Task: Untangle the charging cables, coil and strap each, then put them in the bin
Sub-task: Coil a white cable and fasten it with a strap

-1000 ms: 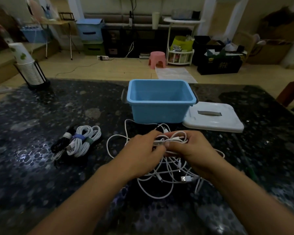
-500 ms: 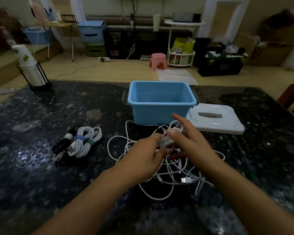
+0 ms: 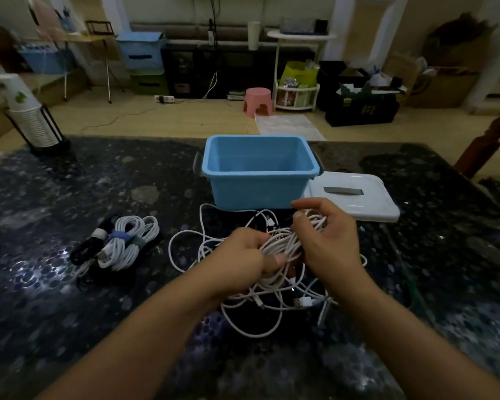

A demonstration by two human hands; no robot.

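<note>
We see the left hand (image 3: 240, 255) and right hand (image 3: 326, 235) both grasping the tangled white charging cables (image 3: 283, 246) at mid-tabletop; the open blue plastic bin (image 3: 257, 192) lies directly beyond, toward the far edge.

Both bare forearms rise from the lower corners of the frame and meet just below its centre. The left hand (image 3: 240, 258) is curled into a closed grip, back of the hand up (thumb tip showing at its right edge). The right hand (image 3: 328, 241) sits slightly higher, fingers hooked inward, index raised above the others.
</note>
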